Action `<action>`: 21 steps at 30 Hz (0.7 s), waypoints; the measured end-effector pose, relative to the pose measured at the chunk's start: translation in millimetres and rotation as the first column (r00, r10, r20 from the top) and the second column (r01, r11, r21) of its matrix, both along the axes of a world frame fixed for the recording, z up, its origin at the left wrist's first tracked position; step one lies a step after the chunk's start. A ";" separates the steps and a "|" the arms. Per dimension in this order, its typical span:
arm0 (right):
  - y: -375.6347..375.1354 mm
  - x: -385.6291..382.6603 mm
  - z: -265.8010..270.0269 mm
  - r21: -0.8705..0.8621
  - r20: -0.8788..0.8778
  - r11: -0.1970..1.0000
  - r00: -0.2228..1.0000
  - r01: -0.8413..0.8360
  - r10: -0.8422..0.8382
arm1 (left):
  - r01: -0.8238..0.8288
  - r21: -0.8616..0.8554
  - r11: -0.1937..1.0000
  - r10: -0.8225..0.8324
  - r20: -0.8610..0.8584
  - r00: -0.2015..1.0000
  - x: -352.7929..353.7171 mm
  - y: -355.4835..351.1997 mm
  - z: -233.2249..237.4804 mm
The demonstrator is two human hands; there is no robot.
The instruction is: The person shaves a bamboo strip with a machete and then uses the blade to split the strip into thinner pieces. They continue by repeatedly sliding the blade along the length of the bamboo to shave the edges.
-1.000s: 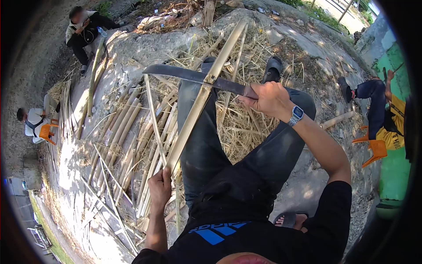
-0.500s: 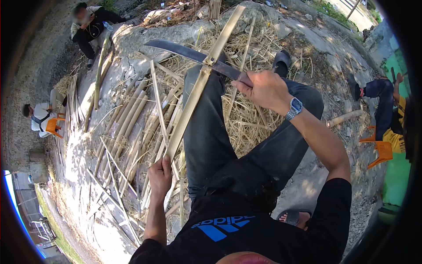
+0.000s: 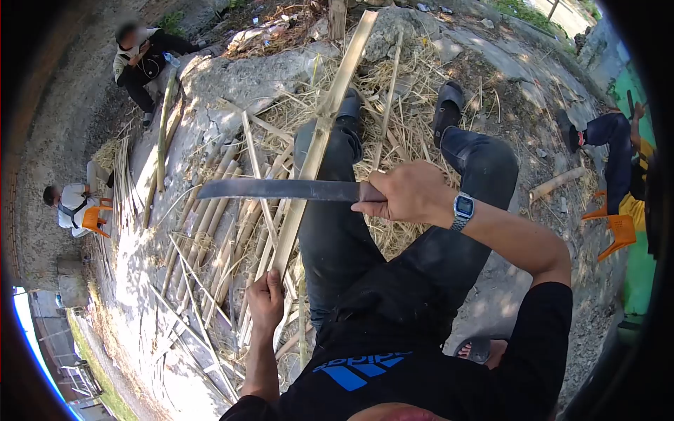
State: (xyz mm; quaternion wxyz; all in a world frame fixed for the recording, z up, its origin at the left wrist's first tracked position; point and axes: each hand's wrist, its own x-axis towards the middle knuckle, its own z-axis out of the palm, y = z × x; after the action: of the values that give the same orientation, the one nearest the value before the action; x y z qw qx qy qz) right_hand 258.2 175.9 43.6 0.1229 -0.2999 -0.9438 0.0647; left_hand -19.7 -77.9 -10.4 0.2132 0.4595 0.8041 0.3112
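Note:
My left hand is closed around the near end of a long split bamboo strip. The strip slants away from me across my thigh and knee, with a node partway along it. In my right hand I grip the handle of a machete. Its long dark blade points left and crosses over the strip in this view, between the node and my left hand. A watch sits on my right wrist.
Bamboo poles and strips lie on the ground to the left. Straw-like shavings spread between and around my feet. Two people sit at the left, one on an orange chair; another person sits at the right on an orange chair. A short bamboo piece lies at right.
The machete has come off the node and moved toward me, its blade now lower along the strip. The strip's far end has shifted slightly left. Both hands keep their grip.

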 end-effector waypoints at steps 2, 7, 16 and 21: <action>10.2 2.4 -1.6 -0.040 0.027 0.999 1.000 0.000 0.001 | -0.014 -0.039 0.999 0.014 -0.016 1.000 0.6 -10.0 -6.2; 51.5 11.3 7.6 -0.032 -0.234 0.982 0.954 0.185 -0.188 | -0.017 -0.059 0.998 0.018 0.021 1.000 -2.9 -17.2 -2.6; 102.7 33.4 7.6 0.023 -0.010 0.969 0.969 0.245 -0.245 | -0.018 -0.136 0.991 0.009 -0.069 0.998 -21.4 -34.6 13.1; 32.9 -0.4 21.2 0.024 -0.079 0.996 0.994 0.080 -0.078 | -0.054 -0.078 0.995 0.050 -0.050 0.998 -29.0 -26.5 1.4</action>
State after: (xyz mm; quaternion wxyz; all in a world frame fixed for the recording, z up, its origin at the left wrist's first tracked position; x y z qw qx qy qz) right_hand 257.8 208.8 64.8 0.1664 -0.3326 -0.9264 0.0586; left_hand -48.7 -104.4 -9.0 0.2040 0.4369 0.8324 0.2733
